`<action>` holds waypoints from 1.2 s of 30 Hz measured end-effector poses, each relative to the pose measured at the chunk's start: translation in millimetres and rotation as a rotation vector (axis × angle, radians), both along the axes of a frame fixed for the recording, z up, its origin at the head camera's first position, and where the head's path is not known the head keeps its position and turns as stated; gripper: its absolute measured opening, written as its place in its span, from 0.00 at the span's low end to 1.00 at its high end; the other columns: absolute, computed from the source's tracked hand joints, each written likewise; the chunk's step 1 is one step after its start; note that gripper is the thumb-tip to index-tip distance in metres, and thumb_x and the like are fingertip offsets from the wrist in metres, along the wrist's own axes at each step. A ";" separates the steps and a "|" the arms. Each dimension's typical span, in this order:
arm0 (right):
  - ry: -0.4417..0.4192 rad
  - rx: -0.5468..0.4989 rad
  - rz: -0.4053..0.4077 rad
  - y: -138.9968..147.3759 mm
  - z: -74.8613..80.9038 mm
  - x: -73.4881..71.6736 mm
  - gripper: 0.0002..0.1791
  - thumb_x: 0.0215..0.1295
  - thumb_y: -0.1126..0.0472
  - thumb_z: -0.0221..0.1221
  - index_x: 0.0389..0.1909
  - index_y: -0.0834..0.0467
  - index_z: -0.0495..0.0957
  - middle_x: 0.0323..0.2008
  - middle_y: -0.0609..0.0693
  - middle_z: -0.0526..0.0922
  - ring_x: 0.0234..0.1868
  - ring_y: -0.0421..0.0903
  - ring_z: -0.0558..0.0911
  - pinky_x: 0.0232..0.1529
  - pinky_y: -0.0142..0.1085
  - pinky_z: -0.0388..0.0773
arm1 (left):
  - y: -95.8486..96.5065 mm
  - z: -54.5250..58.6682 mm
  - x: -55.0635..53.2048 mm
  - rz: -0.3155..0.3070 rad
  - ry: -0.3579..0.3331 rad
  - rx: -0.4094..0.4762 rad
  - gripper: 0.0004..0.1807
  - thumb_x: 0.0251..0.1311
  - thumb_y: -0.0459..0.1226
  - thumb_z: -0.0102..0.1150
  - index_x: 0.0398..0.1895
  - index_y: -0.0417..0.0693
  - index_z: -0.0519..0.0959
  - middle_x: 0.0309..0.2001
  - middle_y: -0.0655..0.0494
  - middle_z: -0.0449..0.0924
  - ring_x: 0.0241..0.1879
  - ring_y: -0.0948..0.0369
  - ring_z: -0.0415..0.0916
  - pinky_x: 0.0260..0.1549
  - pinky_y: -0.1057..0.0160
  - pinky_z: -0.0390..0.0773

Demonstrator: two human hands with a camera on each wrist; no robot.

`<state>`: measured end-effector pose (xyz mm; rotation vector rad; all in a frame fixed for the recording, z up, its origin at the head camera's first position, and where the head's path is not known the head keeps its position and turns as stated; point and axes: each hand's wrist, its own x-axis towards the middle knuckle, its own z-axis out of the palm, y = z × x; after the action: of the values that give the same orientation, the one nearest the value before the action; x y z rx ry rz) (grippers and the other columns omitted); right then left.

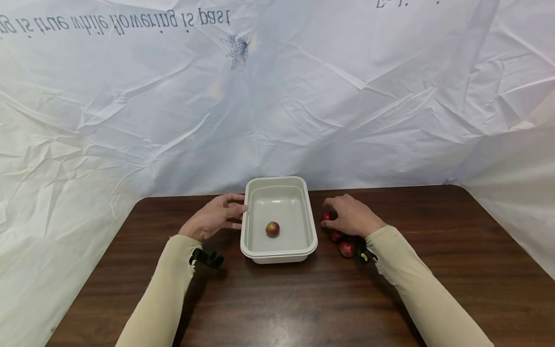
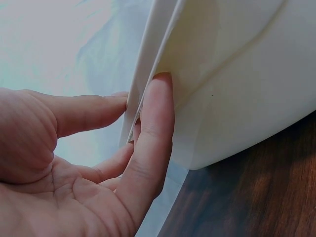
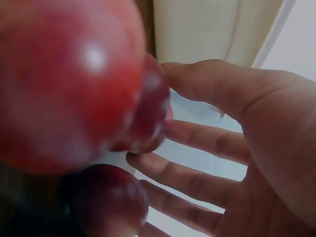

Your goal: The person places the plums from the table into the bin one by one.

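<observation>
A cream plastic container (image 1: 279, 253) stands on the table, with one red-and-yellow plum (image 1: 272, 229) inside. On its left side my left hand (image 1: 215, 215) pinches the rim (image 2: 148, 74), thumb on one face and fingers on the other. To the right of the container, my right hand (image 1: 353, 215) bends over a group of red plums. Its thumb and fingers close about the farthest plum (image 1: 326, 217), seen in the right wrist view as a dark red plum (image 3: 150, 106). Nearer lie a second plum (image 1: 336, 235) and a third plum (image 1: 346, 249), partly under the hand.
The dark brown wooden table (image 1: 277, 303) reaches toward me and out to both sides. Behind it hangs a wrinkled white sheet (image 1: 303, 111) with printed lettering, close to the container's far end. Black straps circle both wrists.
</observation>
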<state>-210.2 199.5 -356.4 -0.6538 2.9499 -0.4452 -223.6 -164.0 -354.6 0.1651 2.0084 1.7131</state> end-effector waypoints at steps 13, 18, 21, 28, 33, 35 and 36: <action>-0.002 0.061 -0.006 -4.2 -6.5 -1.5 0.11 0.64 0.53 0.68 0.43 0.54 0.81 0.30 0.46 0.82 0.36 0.45 0.82 0.41 0.46 0.82 | 1.2 -0.7 -0.6 0.004 0.005 0.003 0.30 0.75 0.37 0.56 0.75 0.40 0.60 0.66 0.31 0.71 0.52 0.53 0.82 0.51 0.51 0.86; 0.019 0.084 -0.014 -5.1 -7.3 -1.4 0.10 0.64 0.55 0.68 0.42 0.54 0.80 0.32 0.49 0.82 0.41 0.50 0.82 0.41 0.49 0.82 | 0.9 -0.8 -0.4 0.005 0.004 -0.002 0.30 0.75 0.37 0.56 0.75 0.41 0.60 0.66 0.32 0.72 0.51 0.54 0.82 0.52 0.51 0.86; 0.026 0.088 -0.012 -5.2 -7.7 -1.3 0.10 0.64 0.56 0.68 0.42 0.54 0.80 0.33 0.49 0.82 0.42 0.51 0.82 0.41 0.49 0.81 | 0.7 -0.7 -0.1 0.002 0.006 0.000 0.30 0.75 0.37 0.56 0.75 0.42 0.60 0.66 0.32 0.72 0.51 0.54 0.82 0.52 0.51 0.85; 0.044 0.060 -0.005 -4.3 -7.0 -1.7 0.08 0.64 0.56 0.67 0.39 0.53 0.80 0.29 0.46 0.80 0.37 0.47 0.80 0.40 0.46 0.80 | 1.6 -1.4 -0.9 0.007 0.006 0.000 0.30 0.75 0.37 0.56 0.75 0.42 0.61 0.66 0.32 0.71 0.56 0.48 0.80 0.52 0.51 0.85; 0.075 0.032 0.001 -3.8 -4.9 -1.3 0.08 0.64 0.55 0.67 0.40 0.52 0.81 0.31 0.47 0.82 0.38 0.47 0.81 0.41 0.47 0.81 | 1.4 -1.8 0.2 0.003 0.010 -0.013 0.30 0.75 0.38 0.56 0.75 0.41 0.60 0.65 0.33 0.72 0.55 0.50 0.81 0.53 0.51 0.85; 0.095 0.023 -0.002 -3.5 -3.6 -0.9 0.08 0.64 0.55 0.68 0.41 0.52 0.82 0.32 0.47 0.83 0.39 0.48 0.82 0.42 0.47 0.81 | 1.3 -2.0 0.4 0.000 0.012 -0.019 0.30 0.75 0.38 0.55 0.75 0.41 0.60 0.65 0.33 0.72 0.54 0.52 0.81 0.53 0.51 0.85; 0.106 0.022 -0.004 -3.4 -2.7 -0.6 0.09 0.64 0.55 0.68 0.41 0.52 0.82 0.32 0.47 0.83 0.39 0.48 0.82 0.43 0.48 0.81 | 1.3 -2.1 0.3 0.002 0.013 -0.020 0.30 0.75 0.38 0.55 0.75 0.41 0.60 0.65 0.33 0.72 0.53 0.52 0.81 0.53 0.51 0.85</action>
<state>-210.8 196.2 -359.1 -0.6897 3.0508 -0.3889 -223.3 -162.7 -356.7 0.1675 2.0350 1.6961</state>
